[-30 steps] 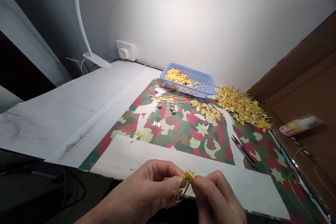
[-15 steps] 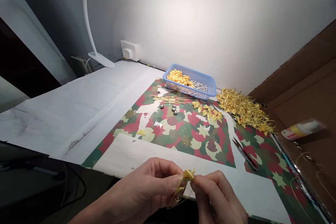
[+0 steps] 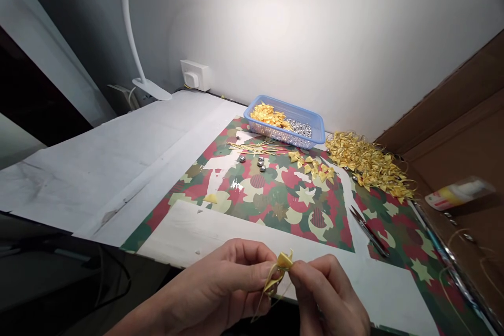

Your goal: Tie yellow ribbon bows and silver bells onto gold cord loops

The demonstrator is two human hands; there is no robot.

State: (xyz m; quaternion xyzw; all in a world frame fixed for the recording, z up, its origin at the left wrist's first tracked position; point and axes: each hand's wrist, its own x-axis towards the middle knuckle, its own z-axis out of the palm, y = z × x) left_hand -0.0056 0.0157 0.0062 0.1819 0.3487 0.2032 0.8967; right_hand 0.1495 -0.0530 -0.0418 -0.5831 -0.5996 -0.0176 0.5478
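Between my two hands, above the table's front edge, is a small gold ribbon bow (image 3: 284, 261) with thin cord hanging below it. My left hand (image 3: 240, 278) pinches the bow's left side between thumb and forefinger, and loops of gold cord (image 3: 269, 286) droop past those fingers. From the right, my right hand (image 3: 328, 289) grips the bow's other edge with thumb and fingertips. Part of the bow is hidden by the fingers. Loose gold bows (image 3: 313, 165) and several silver bells (image 3: 260, 163) lie farther back on the patterned paper (image 3: 271, 189).
A blue basket (image 3: 289, 137) holding gold bows and silver bells stands by the wall. Cut gold cords (image 3: 255, 148) lie before it. To the right are a heap of corded bows (image 3: 366, 165), thread snips (image 3: 369, 232) and a glue bottle (image 3: 452, 194). A white lamp (image 3: 136, 52) stands left.
My hands stay almost in place with small finger movements. The bow has tilted slightly, and its cord loops hang a little differently.
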